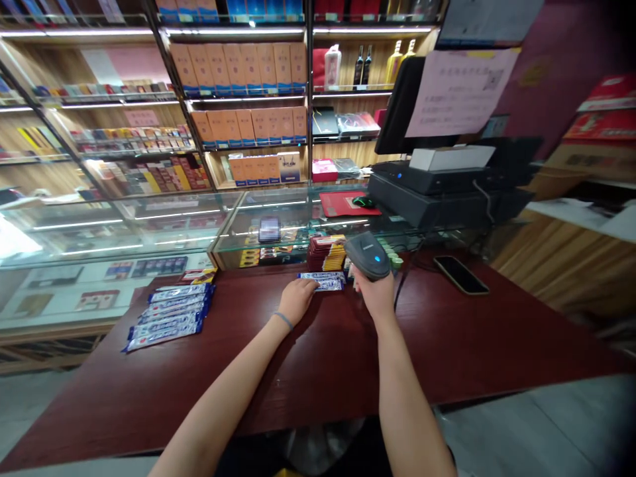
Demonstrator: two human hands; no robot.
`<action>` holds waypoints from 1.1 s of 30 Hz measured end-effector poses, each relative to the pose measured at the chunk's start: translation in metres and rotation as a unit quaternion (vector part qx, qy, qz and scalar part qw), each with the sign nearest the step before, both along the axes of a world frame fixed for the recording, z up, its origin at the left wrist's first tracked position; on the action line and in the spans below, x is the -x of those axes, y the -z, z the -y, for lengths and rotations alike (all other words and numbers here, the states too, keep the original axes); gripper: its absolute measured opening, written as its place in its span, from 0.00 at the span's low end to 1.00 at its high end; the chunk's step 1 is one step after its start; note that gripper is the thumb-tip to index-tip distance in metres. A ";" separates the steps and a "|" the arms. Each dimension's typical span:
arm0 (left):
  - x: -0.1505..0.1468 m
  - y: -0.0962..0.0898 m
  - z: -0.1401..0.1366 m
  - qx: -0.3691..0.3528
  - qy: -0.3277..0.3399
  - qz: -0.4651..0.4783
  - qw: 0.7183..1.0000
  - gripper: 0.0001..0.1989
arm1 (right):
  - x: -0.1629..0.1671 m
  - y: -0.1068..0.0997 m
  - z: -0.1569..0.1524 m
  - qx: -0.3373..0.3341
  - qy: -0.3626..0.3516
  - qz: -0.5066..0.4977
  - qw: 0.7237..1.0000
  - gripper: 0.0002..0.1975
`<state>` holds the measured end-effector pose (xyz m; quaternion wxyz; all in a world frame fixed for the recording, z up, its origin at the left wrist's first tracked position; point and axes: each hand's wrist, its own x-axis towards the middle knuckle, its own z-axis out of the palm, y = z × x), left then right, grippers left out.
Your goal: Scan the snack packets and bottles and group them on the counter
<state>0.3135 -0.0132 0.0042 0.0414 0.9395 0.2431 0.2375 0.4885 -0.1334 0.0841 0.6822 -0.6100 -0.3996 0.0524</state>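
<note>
My right hand (375,295) is closed round the handle of a dark grey barcode scanner (368,255), whose blue light is lit. Its head tilts over the far side of the table. At the table's back, my left hand (297,299) has its fingers closed on the left end of the blue-and-white packets (330,285), which lie flat. Just behind them stands a stack of dark red and yellow packs (325,253). On the left, several more blue-and-silver packets (171,311) lie overlapping in a row.
A phone (461,274) lies on the dark red table (328,364) at right. Behind runs a glass display counter (243,218) with a black mouse (364,201) on a red mat (338,204). A monitor (400,106) and a cash drawer (437,192) stand at back right.
</note>
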 end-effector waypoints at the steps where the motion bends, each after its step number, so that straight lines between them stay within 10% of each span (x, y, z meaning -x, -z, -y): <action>1: -0.004 0.002 -0.001 -0.001 0.005 -0.002 1.000 0.11 | -0.002 0.000 0.000 -0.006 0.003 -0.010 1.000 0.14; 13: -0.039 0.006 -0.004 0.015 -0.007 -0.007 1.000 0.13 | -0.007 0.003 0.005 0.003 0.026 -0.118 0.993 0.19; 33: -0.029 0.011 -0.005 -0.017 -0.011 0.060 0.998 0.13 | 0.000 0.007 -0.002 0.019 -0.001 -0.010 1.000 0.13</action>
